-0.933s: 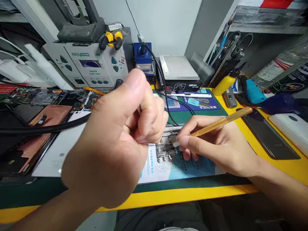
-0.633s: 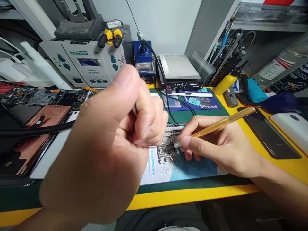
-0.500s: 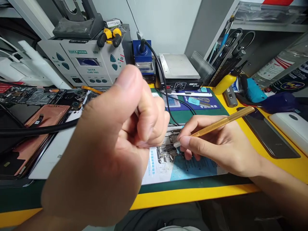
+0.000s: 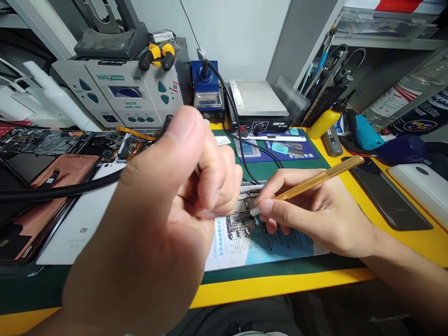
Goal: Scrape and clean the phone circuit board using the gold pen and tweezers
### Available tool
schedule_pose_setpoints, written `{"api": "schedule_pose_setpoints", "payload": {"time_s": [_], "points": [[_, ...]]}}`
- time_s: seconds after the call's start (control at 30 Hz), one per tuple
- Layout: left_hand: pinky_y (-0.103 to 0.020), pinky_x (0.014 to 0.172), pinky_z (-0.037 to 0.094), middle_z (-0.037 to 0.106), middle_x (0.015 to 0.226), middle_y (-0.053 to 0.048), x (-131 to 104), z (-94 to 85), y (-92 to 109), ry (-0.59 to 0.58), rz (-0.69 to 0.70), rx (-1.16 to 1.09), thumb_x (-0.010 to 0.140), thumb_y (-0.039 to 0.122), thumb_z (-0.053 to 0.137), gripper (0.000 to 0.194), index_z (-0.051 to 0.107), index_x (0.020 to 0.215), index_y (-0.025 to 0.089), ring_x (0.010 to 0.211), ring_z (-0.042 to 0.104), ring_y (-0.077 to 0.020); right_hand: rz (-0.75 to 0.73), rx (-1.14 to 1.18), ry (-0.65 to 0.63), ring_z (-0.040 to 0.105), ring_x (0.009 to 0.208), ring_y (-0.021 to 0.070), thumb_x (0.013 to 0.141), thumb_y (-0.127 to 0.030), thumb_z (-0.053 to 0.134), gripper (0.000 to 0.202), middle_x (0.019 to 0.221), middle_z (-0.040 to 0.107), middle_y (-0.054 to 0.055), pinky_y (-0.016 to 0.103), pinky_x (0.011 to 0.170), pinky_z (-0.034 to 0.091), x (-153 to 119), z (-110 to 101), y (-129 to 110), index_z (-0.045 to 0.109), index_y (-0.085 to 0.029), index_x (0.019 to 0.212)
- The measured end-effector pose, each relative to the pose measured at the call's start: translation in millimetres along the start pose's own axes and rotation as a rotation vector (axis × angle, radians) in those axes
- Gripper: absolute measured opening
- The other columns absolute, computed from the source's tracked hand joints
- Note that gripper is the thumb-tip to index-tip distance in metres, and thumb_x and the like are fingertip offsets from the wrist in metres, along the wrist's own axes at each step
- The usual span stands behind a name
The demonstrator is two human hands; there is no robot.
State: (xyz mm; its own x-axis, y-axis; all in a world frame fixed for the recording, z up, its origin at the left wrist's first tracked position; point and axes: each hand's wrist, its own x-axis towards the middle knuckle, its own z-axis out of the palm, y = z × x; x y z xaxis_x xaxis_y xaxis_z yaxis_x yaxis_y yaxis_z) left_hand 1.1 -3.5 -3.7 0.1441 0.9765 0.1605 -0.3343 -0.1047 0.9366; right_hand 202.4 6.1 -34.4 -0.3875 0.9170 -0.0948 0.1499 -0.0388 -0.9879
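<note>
My R hand (image 4: 315,214) pinches the gold tool (image 4: 318,181), tip at the circ. board (image 4: 239,225) on the printed sheet (image 4: 275,252), L hand (image 4: 150,224) apart, fisted, contents hidden; if R slips, tip cd gouge bd.

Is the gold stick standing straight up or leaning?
Leaning. The gold tool slants in the right hand, its tip down at the circuit board and its back end up to the right.

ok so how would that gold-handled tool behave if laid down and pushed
The gold-handled tool would probably roll, since its handle looks round. Its textured surface suggests a decent grip for the right hand. Straight and metallic-looking, it is likely stiff.
</note>
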Motion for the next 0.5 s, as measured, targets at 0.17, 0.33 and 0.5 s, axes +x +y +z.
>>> {"api": "schedule_pose_setpoints", "payload": {"time_s": [0.17, 0.33, 0.5], "points": [[-0.031, 0.059, 0.041, 0.027, 0.059, -0.001, -0.3, 0.9, -1.8, -0.009, 0.023, 0.016, 0.098, 0.057, 0.049, 0.055, 0.029, 0.063, 0.019, 0.062, 0.039, -0.0134, 0.006, 0.002, -0.007, 0.062, 0.054, 0.0133, 0.083, -0.021, 0.086, 0.013, 0.061, 0.07, 0.0, 0.021, 0.047, 0.048, -1.0, -0.3, 0.7, 0.074, -0.019, 0.08], [-0.032, 0.059, 0.04, 0.026, 0.06, -0.002, -0.9, 0.0, 0.9, -0.02, 0.046, 0.033, 0.098, 0.064, 0.046, 0.059, 0.028, 0.064, 0.02, 0.061, 0.034, -0.014, 0.022, 0.024, -0.002, 0.061, 0.053, 0.0135, 0.079, -0.018, 0.087, 0.012, 0.059, 0.07, 0.0, 0.02, 0.047, 0.048, -1.0, -0.3, 1.4, 0.074, -0.019, 0.078], [-0.033, 0.061, 0.045, 0.027, 0.063, -0.002, -4.2, -2.2, 2.8, 0.029, 0.014, 0.176, 0.099, 0.068, 0.041, 0.059, 0.03, 0.064, 0.022, 0.061, 0.035, -0.0148, 0.004, 0.017, 0.017, 0.06, 0.051, 0.0128, 0.079, -0.02, 0.087, 0.012, 0.059, 0.071, 0.001, 0.02, 0.046, 0.047, 0.5, -0.6, 2.3, 0.075, -0.019, 0.077]]}}
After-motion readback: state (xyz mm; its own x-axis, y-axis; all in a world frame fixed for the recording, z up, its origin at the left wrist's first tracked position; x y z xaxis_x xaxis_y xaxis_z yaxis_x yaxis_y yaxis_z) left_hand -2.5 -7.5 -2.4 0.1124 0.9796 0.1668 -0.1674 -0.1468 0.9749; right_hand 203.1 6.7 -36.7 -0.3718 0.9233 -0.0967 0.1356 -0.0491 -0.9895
